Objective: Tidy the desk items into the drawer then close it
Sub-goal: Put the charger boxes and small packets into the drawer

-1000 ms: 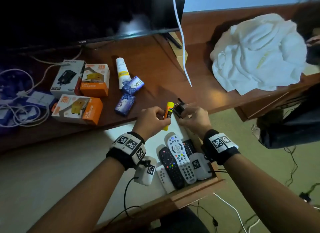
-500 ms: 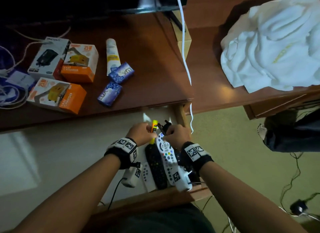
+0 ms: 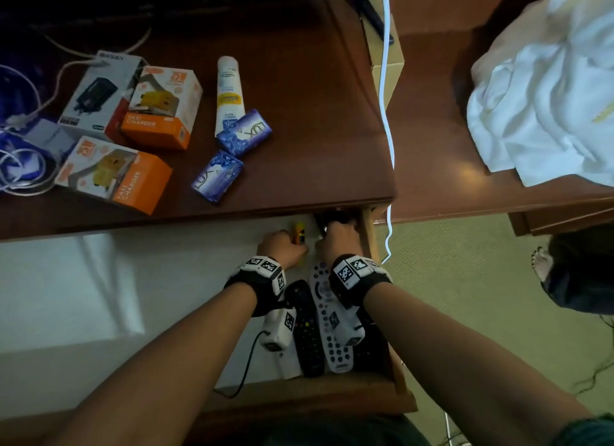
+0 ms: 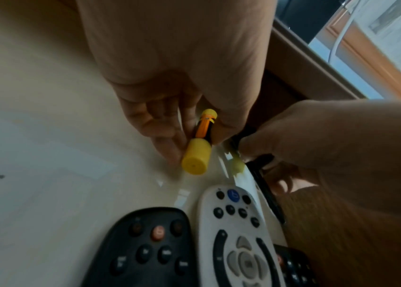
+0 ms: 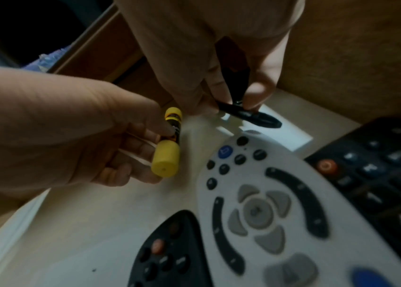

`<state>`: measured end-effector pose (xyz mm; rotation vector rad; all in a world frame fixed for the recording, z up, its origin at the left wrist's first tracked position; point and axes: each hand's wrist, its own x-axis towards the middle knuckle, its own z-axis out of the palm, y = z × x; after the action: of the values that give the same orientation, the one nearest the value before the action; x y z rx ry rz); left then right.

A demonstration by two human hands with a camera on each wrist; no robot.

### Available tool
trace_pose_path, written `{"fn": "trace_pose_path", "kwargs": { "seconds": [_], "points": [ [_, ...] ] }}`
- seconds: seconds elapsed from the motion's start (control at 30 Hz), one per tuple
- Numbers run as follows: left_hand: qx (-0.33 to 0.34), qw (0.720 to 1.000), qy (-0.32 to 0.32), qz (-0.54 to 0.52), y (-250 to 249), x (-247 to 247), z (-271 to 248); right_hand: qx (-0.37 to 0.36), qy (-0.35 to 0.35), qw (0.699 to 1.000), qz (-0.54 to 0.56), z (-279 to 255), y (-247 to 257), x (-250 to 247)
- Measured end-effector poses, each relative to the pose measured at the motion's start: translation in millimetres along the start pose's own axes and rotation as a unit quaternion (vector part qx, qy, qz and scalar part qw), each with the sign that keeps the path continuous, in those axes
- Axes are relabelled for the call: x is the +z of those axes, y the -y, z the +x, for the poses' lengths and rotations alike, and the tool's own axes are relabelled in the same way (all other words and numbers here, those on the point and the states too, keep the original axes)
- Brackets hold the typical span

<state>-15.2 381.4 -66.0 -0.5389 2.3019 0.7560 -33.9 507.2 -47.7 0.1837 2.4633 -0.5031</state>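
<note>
Head view shows the desk (image 3: 299, 80) above and its open drawer (image 3: 186, 279) below, with both your hands reaching deep under the desk's front edge at the drawer's far right corner. On the desk, well apart from your hands, lie three charger boxes (image 3: 133, 113) toward the left edge, a white tube (image 3: 228, 93) and two purple soap bars (image 3: 229, 156) nearer the front edge; a white cloth (image 3: 545, 90) sits on the neighbouring surface to the right.

Inside the drawer, a grey remote (image 5: 280, 203) and a black remote (image 4: 145, 252) lie side by side along the right wall, just behind your wrists.

Your left hand (image 3: 282, 248) curls its fingers (image 4: 160, 132) round a yellow marker (image 4: 198, 151), cap toward the drawer front, long axis running front to back, low over the drawer floor; you can likely just let it go there. Your right hand (image 3: 339, 239) pinches a small black item (image 5: 248, 116), what it is unclear, just right of the marker and near the right wall.

Space is tight: the two hands almost touch, and the grey remote's top end lies just behind both things. Setting them down ahead of the remotes looks the safest choice.
</note>
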Motion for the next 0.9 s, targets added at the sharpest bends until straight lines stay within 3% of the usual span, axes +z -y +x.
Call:
{"fn": "trace_pose_path", "kwargs": {
  "seconds": [0.63,0.9],
  "points": [
    [0.02,0.999,-0.006,0.031,-8.4,12.3,23.8,0.015,0.029,0.999,-0.031,-17.0,-10.7,13.4],
    [0.01,0.988,-0.029,-0.15,-14.3,13.3,12.6,-0.035,0.061,0.998,-0.002,-18.9,-17.5,7.0]
  ]
}}
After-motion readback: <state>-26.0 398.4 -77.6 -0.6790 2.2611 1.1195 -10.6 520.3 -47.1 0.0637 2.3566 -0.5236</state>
